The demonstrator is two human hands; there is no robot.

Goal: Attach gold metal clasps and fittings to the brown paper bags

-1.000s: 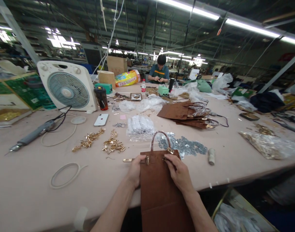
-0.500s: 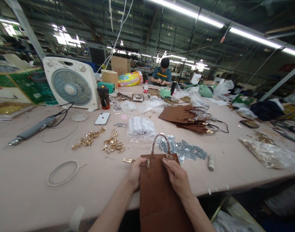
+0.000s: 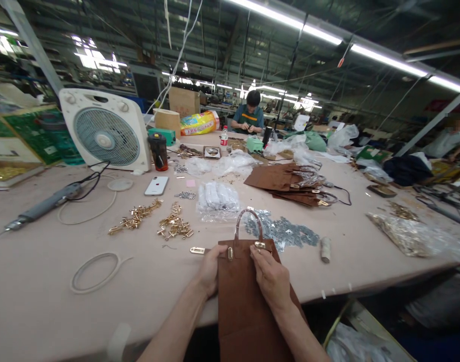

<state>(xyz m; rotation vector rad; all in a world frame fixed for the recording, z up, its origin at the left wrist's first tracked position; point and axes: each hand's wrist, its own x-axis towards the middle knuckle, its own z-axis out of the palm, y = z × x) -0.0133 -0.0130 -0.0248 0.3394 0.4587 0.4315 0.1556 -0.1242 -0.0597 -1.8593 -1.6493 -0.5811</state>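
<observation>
A brown handbag stands upright at the table's front edge, its looped handle rising at the top. My left hand is closed on the bag's left upper edge, thumb in front beside a gold clasp. A strap tipped with a gold plate sticks out to the left of that hand. My right hand has its fingers bunched against the front of the bag, just under a second gold fitting. Whether a small part is between those fingertips is hidden.
Gold hardware and grey metal plates lie in piles beyond the bag. More brown bags are stacked behind. A fan, a grey electric screwdriver and a phone occupy the left. A co-worker sits across the table.
My right hand has shifted slightly left on the bag's front, and the gold fitting above it now shows more fully. My left hand keeps its hold. The view has turned slightly right.
</observation>
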